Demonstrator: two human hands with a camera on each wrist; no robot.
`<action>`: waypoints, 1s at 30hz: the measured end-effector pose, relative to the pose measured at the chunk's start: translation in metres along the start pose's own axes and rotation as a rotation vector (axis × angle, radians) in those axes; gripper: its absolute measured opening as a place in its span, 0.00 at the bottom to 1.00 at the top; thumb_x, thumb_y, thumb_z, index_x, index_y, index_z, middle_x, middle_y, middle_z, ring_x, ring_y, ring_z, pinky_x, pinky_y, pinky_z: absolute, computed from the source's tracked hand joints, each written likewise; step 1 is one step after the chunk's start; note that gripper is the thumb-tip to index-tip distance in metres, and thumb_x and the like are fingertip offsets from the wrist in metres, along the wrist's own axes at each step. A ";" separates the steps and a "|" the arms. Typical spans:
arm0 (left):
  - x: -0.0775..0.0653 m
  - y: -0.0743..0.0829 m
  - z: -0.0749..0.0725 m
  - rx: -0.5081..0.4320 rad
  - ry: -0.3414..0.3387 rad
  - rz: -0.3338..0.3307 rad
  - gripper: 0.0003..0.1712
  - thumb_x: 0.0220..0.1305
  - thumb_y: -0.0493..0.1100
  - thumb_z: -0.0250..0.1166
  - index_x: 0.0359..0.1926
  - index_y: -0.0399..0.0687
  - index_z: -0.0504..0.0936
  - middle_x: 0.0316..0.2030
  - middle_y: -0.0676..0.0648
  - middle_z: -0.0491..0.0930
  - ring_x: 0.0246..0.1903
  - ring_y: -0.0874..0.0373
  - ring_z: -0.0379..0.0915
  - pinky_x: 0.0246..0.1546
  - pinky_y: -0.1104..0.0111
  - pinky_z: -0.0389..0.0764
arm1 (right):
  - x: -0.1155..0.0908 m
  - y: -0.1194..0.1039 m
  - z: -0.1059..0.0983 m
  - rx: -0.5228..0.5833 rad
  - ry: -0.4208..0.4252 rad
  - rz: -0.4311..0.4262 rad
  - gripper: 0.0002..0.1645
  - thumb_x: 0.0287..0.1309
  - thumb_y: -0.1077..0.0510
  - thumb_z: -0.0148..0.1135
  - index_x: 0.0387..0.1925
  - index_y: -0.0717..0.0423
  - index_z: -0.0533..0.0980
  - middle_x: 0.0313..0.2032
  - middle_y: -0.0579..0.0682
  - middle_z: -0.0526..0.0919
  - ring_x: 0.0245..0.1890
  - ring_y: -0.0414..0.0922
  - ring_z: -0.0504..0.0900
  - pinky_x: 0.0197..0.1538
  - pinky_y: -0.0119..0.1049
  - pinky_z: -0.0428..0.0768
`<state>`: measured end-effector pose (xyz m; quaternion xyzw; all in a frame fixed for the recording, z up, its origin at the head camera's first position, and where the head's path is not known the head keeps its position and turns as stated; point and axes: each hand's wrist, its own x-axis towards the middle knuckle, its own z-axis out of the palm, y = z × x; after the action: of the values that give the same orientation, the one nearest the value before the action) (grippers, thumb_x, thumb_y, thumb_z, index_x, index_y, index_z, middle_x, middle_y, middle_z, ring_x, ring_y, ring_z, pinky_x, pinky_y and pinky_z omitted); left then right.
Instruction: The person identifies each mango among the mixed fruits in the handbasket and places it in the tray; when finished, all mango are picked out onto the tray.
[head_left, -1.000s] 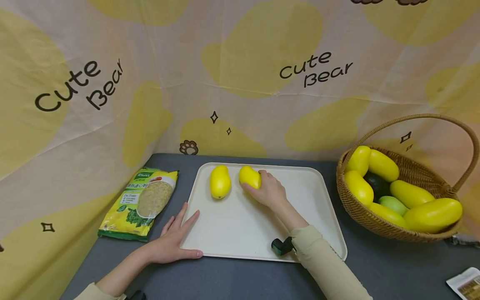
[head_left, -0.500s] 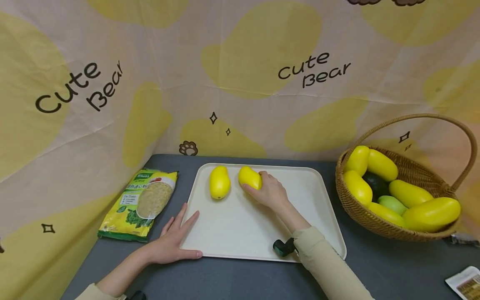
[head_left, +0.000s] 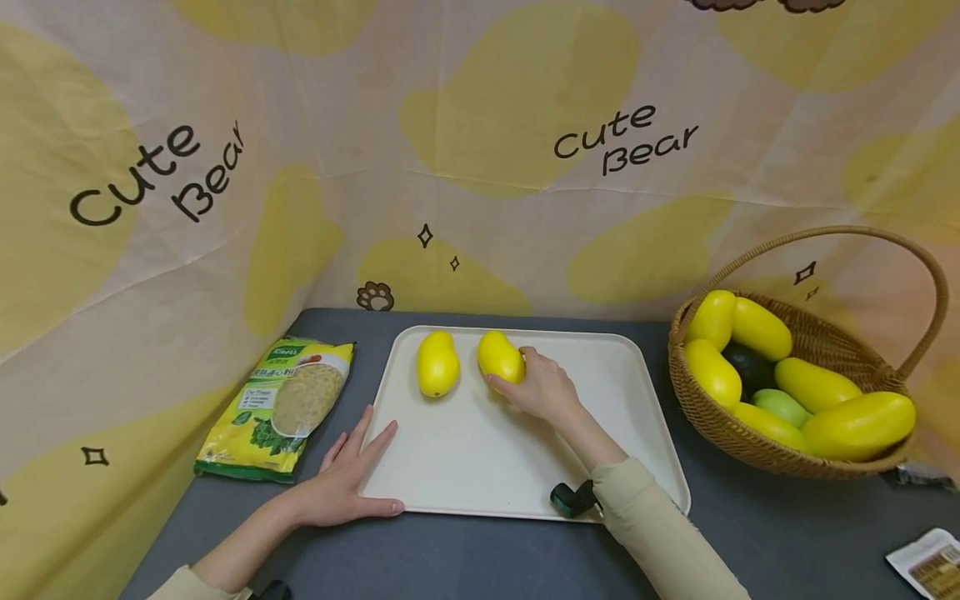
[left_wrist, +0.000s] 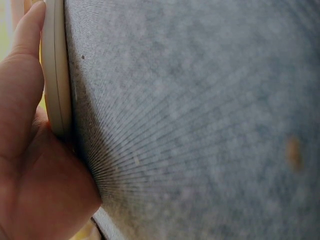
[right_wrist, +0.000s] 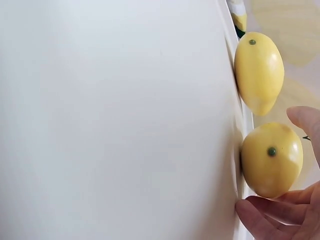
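Observation:
Two yellow mangoes lie side by side near the far edge of a white tray [head_left: 465, 467]. The left mango [head_left: 438, 363] has nothing touching it. My right hand [head_left: 546, 387] is around the right side of the other mango [head_left: 500, 356]. In the right wrist view, its thumb [right_wrist: 305, 120] stands off that mango [right_wrist: 272, 160], while the other fingers [right_wrist: 280, 212] lie loosely along the opposite side. My left hand [head_left: 341, 487] rests at the tray's near left corner, fingers spread over the left rim and thumb along the front rim.
Left of the tray lies a yellow-green food packet [head_left: 277, 408]. A wicker basket [head_left: 697, 425] with a tall handle stands at right, holding several yellow mangoes, a green fruit [head_left: 782, 407] and a dark one [head_left: 750, 371]. A small packet [head_left: 933, 565] lies front right. Patterned cloth hangs behind.
My right hand has drawn back slightly to the right and loosened, so more of the mango shows. The left hand has stayed at the tray corner.

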<state>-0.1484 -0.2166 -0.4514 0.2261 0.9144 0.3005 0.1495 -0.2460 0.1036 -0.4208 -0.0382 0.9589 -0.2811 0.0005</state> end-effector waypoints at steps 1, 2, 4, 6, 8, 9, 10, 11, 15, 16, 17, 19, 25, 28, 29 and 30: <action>0.000 0.000 0.000 -0.001 0.000 0.001 0.62 0.53 0.67 0.68 0.77 0.45 0.47 0.74 0.35 0.23 0.72 0.34 0.30 0.64 0.39 0.30 | 0.000 0.000 0.000 0.003 0.000 -0.004 0.50 0.53 0.29 0.61 0.65 0.60 0.67 0.52 0.59 0.80 0.43 0.54 0.79 0.43 0.46 0.76; 0.000 0.000 0.000 -0.002 0.000 0.002 0.62 0.53 0.67 0.68 0.77 0.45 0.47 0.74 0.35 0.23 0.72 0.34 0.30 0.64 0.39 0.30 | -0.001 0.001 0.000 0.006 0.000 -0.008 0.50 0.53 0.29 0.61 0.65 0.60 0.67 0.52 0.58 0.80 0.42 0.53 0.79 0.43 0.45 0.76; 0.000 0.000 0.000 -0.003 0.002 0.002 0.62 0.53 0.67 0.68 0.77 0.45 0.47 0.74 0.34 0.23 0.72 0.34 0.30 0.64 0.39 0.30 | -0.002 0.001 0.000 0.010 0.000 -0.015 0.50 0.53 0.29 0.62 0.65 0.60 0.67 0.51 0.58 0.80 0.42 0.53 0.79 0.42 0.44 0.76; 0.000 0.001 0.000 -0.001 0.003 0.004 0.62 0.53 0.67 0.68 0.77 0.44 0.48 0.74 0.34 0.24 0.72 0.34 0.30 0.64 0.39 0.30 | -0.002 0.002 -0.001 0.014 0.001 -0.020 0.50 0.53 0.29 0.62 0.65 0.60 0.66 0.51 0.58 0.80 0.41 0.52 0.79 0.42 0.44 0.76; 0.000 0.001 0.000 0.002 0.004 0.004 0.62 0.53 0.67 0.68 0.77 0.44 0.48 0.74 0.34 0.24 0.72 0.35 0.30 0.64 0.39 0.30 | -0.002 0.002 -0.001 0.015 -0.002 -0.016 0.51 0.53 0.29 0.61 0.66 0.60 0.66 0.52 0.58 0.80 0.43 0.53 0.79 0.44 0.45 0.76; 0.000 0.001 0.000 0.003 0.003 0.003 0.62 0.53 0.67 0.68 0.77 0.44 0.48 0.74 0.34 0.24 0.72 0.35 0.30 0.64 0.39 0.31 | -0.002 0.003 -0.001 0.013 -0.003 -0.014 0.51 0.53 0.29 0.61 0.66 0.60 0.65 0.52 0.58 0.80 0.44 0.53 0.79 0.45 0.45 0.77; 0.000 0.001 0.000 0.002 0.003 0.003 0.62 0.53 0.67 0.68 0.77 0.44 0.48 0.74 0.34 0.24 0.72 0.35 0.30 0.64 0.39 0.31 | -0.003 0.003 -0.002 0.012 -0.005 -0.009 0.52 0.53 0.28 0.61 0.67 0.60 0.65 0.52 0.58 0.80 0.45 0.53 0.79 0.46 0.46 0.77; 0.000 0.001 0.000 0.003 0.004 0.002 0.62 0.53 0.67 0.68 0.77 0.44 0.48 0.74 0.34 0.24 0.72 0.35 0.30 0.64 0.39 0.31 | -0.002 0.004 -0.002 0.010 -0.006 -0.006 0.52 0.53 0.28 0.61 0.67 0.61 0.65 0.52 0.58 0.80 0.46 0.54 0.79 0.47 0.47 0.77; -0.001 0.000 0.000 0.004 0.002 -0.002 0.62 0.53 0.68 0.68 0.77 0.45 0.48 0.74 0.34 0.24 0.72 0.35 0.30 0.64 0.38 0.31 | -0.007 0.006 -0.010 0.011 0.037 -0.037 0.46 0.56 0.32 0.61 0.66 0.58 0.67 0.50 0.55 0.81 0.45 0.52 0.79 0.46 0.48 0.78; 0.000 0.000 0.000 0.003 0.001 -0.002 0.62 0.53 0.68 0.68 0.77 0.45 0.48 0.74 0.35 0.24 0.72 0.35 0.30 0.64 0.39 0.31 | -0.009 0.008 -0.014 0.012 0.063 -0.060 0.41 0.58 0.34 0.61 0.63 0.57 0.70 0.49 0.54 0.82 0.44 0.51 0.80 0.45 0.47 0.78; 0.000 0.000 0.001 0.002 0.001 0.000 0.62 0.53 0.68 0.68 0.77 0.45 0.47 0.74 0.35 0.24 0.72 0.35 0.30 0.64 0.39 0.31 | -0.013 0.010 -0.018 0.010 0.097 -0.093 0.36 0.59 0.37 0.61 0.60 0.56 0.73 0.47 0.53 0.82 0.42 0.50 0.80 0.43 0.46 0.79; 0.000 0.000 0.002 -0.008 0.002 0.003 0.62 0.53 0.67 0.69 0.77 0.45 0.48 0.74 0.34 0.24 0.72 0.35 0.30 0.63 0.39 0.31 | -0.020 0.015 -0.030 0.007 0.175 -0.177 0.23 0.61 0.44 0.62 0.51 0.54 0.79 0.42 0.50 0.84 0.38 0.49 0.81 0.39 0.43 0.79; 0.000 0.001 0.002 -0.019 0.014 0.012 0.61 0.53 0.66 0.69 0.77 0.45 0.49 0.74 0.34 0.24 0.71 0.34 0.30 0.62 0.38 0.31 | -0.048 0.029 -0.085 -0.039 0.324 -0.403 0.05 0.60 0.55 0.63 0.32 0.51 0.83 0.28 0.43 0.84 0.29 0.44 0.80 0.32 0.36 0.79; 0.001 0.000 0.002 -0.026 0.021 0.013 0.61 0.53 0.66 0.70 0.77 0.45 0.49 0.74 0.33 0.24 0.71 0.34 0.30 0.62 0.37 0.30 | -0.062 0.036 -0.122 -0.068 0.327 -0.432 0.05 0.60 0.56 0.64 0.32 0.53 0.83 0.27 0.44 0.84 0.27 0.42 0.79 0.29 0.35 0.79; 0.001 0.000 0.002 -0.016 0.021 0.007 0.61 0.52 0.67 0.69 0.77 0.45 0.49 0.74 0.34 0.24 0.71 0.35 0.30 0.62 0.37 0.31 | -0.066 0.040 -0.134 -0.084 0.326 -0.428 0.06 0.61 0.55 0.65 0.32 0.53 0.83 0.27 0.44 0.84 0.26 0.42 0.78 0.29 0.35 0.78; 0.002 -0.002 0.003 -0.006 0.023 0.003 0.62 0.52 0.68 0.69 0.77 0.46 0.49 0.74 0.35 0.24 0.71 0.36 0.31 0.63 0.38 0.31 | -0.069 0.044 -0.146 -0.104 0.327 -0.425 0.06 0.61 0.55 0.65 0.32 0.53 0.83 0.26 0.44 0.84 0.25 0.42 0.78 0.29 0.35 0.78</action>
<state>-0.1492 -0.2157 -0.4548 0.2238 0.9148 0.3059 0.1393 -0.1833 0.2249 -0.3228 -0.1926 0.9299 -0.2275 -0.2153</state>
